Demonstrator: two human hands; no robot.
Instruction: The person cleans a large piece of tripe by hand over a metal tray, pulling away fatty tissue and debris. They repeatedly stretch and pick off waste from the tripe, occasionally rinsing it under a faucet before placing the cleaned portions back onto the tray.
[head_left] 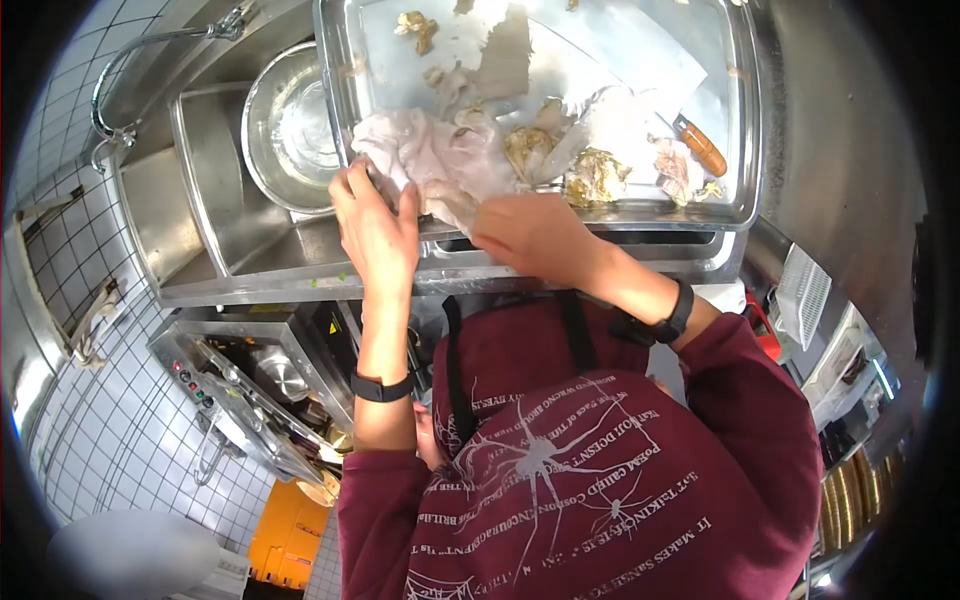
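A pale pink, soft, folded piece, like raw tripe or stomach, lies at the front left of a large metal tray. My left hand grips its near left edge, fingers curled at the tray rim. My right hand is closed on its near right edge, fingertips partly hidden. Yellowish-brown lumps and smaller pale scraps lie to the right. A knife with a wooden handle rests at the tray's right side, its blade mostly hard to make out. A flat grey-brown piece lies farther back.
Left of the tray, a round metal bowl stands in the steel sink, below a curved tap. An open metal appliance is under the counter. An orange crate stands on the floor.
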